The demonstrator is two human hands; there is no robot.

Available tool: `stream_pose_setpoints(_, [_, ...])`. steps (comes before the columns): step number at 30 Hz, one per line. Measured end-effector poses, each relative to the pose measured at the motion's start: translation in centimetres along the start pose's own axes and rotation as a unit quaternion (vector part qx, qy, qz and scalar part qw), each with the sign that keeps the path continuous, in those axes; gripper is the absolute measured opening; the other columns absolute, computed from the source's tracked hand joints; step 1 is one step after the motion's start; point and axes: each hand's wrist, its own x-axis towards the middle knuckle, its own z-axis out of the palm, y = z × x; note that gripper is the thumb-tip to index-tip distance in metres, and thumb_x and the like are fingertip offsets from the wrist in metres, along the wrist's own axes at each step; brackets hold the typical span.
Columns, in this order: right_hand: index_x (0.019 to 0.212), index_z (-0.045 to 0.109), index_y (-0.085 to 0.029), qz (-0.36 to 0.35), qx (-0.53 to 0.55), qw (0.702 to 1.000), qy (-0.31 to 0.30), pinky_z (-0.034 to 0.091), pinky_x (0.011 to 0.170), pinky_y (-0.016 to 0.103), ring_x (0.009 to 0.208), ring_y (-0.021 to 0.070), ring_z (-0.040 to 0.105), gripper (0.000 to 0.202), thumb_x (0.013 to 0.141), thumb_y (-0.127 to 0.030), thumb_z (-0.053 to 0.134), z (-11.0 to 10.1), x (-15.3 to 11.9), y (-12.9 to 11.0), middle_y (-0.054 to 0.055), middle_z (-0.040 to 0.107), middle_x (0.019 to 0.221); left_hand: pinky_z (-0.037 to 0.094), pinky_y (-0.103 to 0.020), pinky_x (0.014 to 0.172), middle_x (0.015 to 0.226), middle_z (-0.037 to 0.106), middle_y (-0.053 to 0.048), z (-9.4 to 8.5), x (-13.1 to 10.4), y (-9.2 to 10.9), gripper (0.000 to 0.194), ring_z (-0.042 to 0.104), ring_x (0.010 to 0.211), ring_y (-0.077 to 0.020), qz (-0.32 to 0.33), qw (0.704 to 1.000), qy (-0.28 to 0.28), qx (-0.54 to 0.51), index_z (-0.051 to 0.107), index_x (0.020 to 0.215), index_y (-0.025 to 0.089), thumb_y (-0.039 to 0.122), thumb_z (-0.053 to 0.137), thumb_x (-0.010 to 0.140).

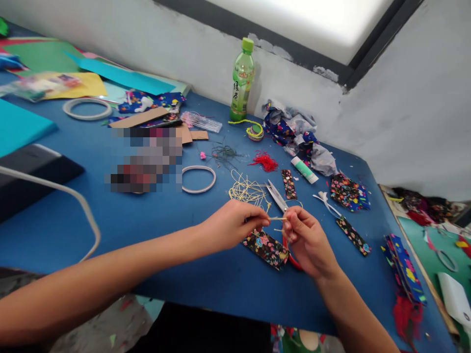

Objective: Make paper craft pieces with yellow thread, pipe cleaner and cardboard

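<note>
Between my two hands a short length of pale yellow cord (pixel 276 218) is stretched. My left hand (pixel 241 223) pinches its left end, and my right hand (pixel 307 238) grips the other end with thumb and fingers. Behind them lies a loose tangle of the same yellow cord (pixel 247 190). Scissors (pixel 276 196) with red handles lie partly hidden beneath my right hand, blades pointing away. Just under the cord, a black floral fabric strip (pixel 265 250) rests on the blue table (pixel 206 289).
A green drink bottle (pixel 243 81) stands by the wall. Around the cord lie red thread (pixel 265 162), a glue tube (pixel 304 170), a tape ring (pixel 198 179) and a floral bookmark-like strip (pixel 353 236). Crumpled patterned fabric (pixel 294 130) sits at the back right. A white cable (pixel 83 206) curves at left.
</note>
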Motion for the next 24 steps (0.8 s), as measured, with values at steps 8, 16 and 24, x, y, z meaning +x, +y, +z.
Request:
stream_pose_setpoints(8, [0.074, 0.061, -0.029, -0.215, -0.054, 0.971, 0.088, 0.029, 0.039, 0.019, 0.043, 0.0071, 0.028, 0.016, 0.077, -0.043, 0.067, -2.9, -0.1, -3.9, -0.007, 0.035, 0.058, 0.042, -0.021, 0.055, 0.067, 0.068, -0.001, -0.8, 1.1, -2.0, 0.021, 0.057, 0.059, -0.0101, -0.024, 0.999, 0.023, 0.02, 0.069, 0.078, 0.014, 0.023, 0.053, 0.087])
stream_pose_setpoints(16, [0.07, 0.056, -0.023, -0.122, -0.093, 0.988, 0.016, 0.041, 0.048, 0.023, 0.049, 0.0099, 0.045, 0.03, 0.081, -0.05, 0.059, -2.5, 0.8, -1.7, -0.004, 0.05, 0.056, 0.043, -0.02, 0.055, 0.067, 0.068, 0.0, -1.1, 1.2, -2.2, 0.023, 0.056, 0.059, -0.0097, -0.012, 0.998, 0.053, 0.013, 0.07, 0.082, 0.015, 0.03, 0.053, 0.088])
stream_pose_setpoints(24, [0.066, 0.059, -0.019, -0.145, -0.248, 0.958, -0.003, 0.042, 0.056, 0.022, 0.056, 0.01, 0.05, 0.028, 0.077, -0.044, 0.067, -2.2, 0.4, -0.9, -0.002, 0.058, 0.062, 0.044, -0.02, 0.056, 0.072, 0.071, -0.001, -1.0, 0.9, -1.5, 0.022, 0.059, 0.061, -0.0097, 0.003, 0.999, 0.031, -0.027, 0.071, 0.087, 0.016, 0.03, 0.055, 0.088])
